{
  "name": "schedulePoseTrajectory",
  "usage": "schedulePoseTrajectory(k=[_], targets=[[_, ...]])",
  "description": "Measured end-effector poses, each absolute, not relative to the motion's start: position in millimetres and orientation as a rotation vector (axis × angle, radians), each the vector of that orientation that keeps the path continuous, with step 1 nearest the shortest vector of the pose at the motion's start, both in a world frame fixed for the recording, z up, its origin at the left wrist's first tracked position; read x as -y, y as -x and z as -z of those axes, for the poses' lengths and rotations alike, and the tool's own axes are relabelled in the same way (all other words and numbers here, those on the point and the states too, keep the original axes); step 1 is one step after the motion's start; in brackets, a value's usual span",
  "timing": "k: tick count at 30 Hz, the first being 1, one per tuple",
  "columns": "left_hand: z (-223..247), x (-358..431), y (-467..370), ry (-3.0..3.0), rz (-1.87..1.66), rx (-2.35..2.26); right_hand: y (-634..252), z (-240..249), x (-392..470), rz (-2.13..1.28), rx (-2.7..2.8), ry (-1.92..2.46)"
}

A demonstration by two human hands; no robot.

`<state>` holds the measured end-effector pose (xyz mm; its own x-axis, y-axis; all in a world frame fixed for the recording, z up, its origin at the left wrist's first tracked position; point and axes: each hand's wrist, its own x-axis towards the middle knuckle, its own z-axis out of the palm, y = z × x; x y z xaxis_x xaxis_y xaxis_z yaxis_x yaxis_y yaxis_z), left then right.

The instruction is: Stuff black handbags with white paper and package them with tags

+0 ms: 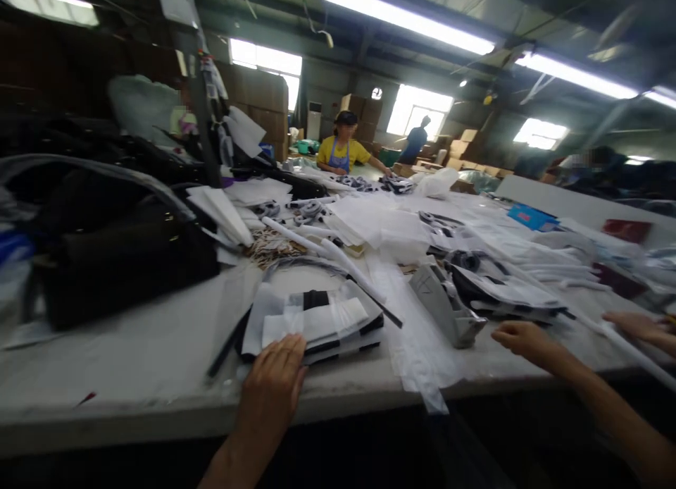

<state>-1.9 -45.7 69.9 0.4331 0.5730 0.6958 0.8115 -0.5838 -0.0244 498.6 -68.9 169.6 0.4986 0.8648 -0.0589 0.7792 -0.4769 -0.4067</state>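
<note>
My left hand (277, 373) lies with its fingers flat on the lower left corner of a bag (311, 320) wrapped in white paper and clear plastic, with black parts showing. My right hand (525, 341) is over the table's front edge with its fingers curled together; whether anything small is between them is too blurred to tell. Just left of it stands a grey metal tape dispenser (448, 306). White sheets and strips of clear plastic (422, 362) run between the bag and the dispenser and hang over the edge.
Black bags (121, 256) are piled at the left. Behind are white paper sheets (380, 225), white tubes (351, 267) and a blue packet (532, 218). Another person's hand (639, 327) is at the right edge near a white tube. A person in yellow (343, 151) works across the table.
</note>
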Motion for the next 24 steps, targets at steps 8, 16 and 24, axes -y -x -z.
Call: schedulePoseTrajectory(k=[8,16,24], targets=[[-73,54,-3,2.465,0.954,1.408,-261,-245,-26,-0.860,2.498,1.515],[-60,52,-6,2.406,1.085,1.426,-97,-204,-93,-0.276,3.463,1.105],[-48,52,-8,2.373,1.127,1.446,-66,-174,-128,0.315,3.674,0.703]])
